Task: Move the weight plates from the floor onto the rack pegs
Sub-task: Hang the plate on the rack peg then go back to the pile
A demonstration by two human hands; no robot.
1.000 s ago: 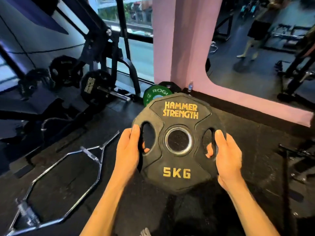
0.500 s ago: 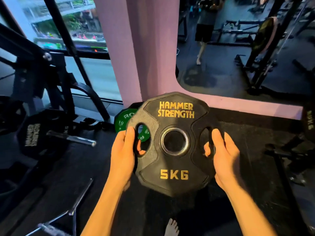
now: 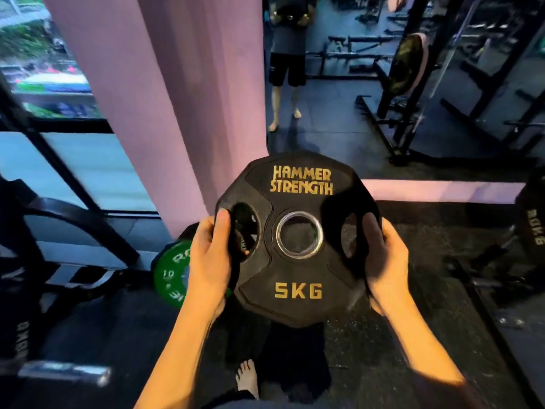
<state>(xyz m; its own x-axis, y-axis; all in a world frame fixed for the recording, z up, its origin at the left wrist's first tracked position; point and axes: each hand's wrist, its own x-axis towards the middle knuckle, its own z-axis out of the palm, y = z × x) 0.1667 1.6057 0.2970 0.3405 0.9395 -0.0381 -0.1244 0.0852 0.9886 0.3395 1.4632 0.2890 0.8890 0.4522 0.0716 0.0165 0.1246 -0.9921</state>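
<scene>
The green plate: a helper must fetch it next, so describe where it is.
Find the pink pillar. At its foot, the round green rubber weight plate stands on edge on the dark floor, left of the held black 5 KG plate. It alone is green.

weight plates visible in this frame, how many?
4 clear: black 5 kg plate held in both hands; green plate on the floor by the pink pillar; a black plate at right edge; one on the far rack. Dark shapes lower left may hide more.

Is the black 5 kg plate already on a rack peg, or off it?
Off. The 5 kg plate is in the air between the left hand and right hand, and its centre hole is empty.
</scene>
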